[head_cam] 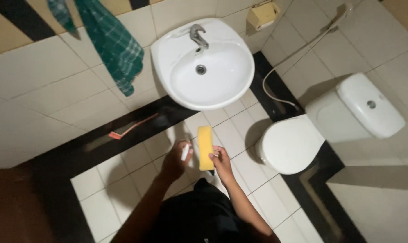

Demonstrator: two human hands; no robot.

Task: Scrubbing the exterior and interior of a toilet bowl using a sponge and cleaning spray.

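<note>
A: Status of sponge (206, 146)?
B: Right hand (222, 161) grips its lower end, below the sink's front rim (204, 106). Probably light, soft, compressible; hold mid-body.
A: Left hand (176, 159)?
B: Clasps a small white object (185, 152).

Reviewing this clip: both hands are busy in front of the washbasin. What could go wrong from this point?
The right hand pinches the yellow sponge only at its lower end, so it might slip onto the tiled floor. The left hand holds a small white object loosely between fingers; it could drop too. The red brush lying on the floor is a possible trip hazard.
</note>
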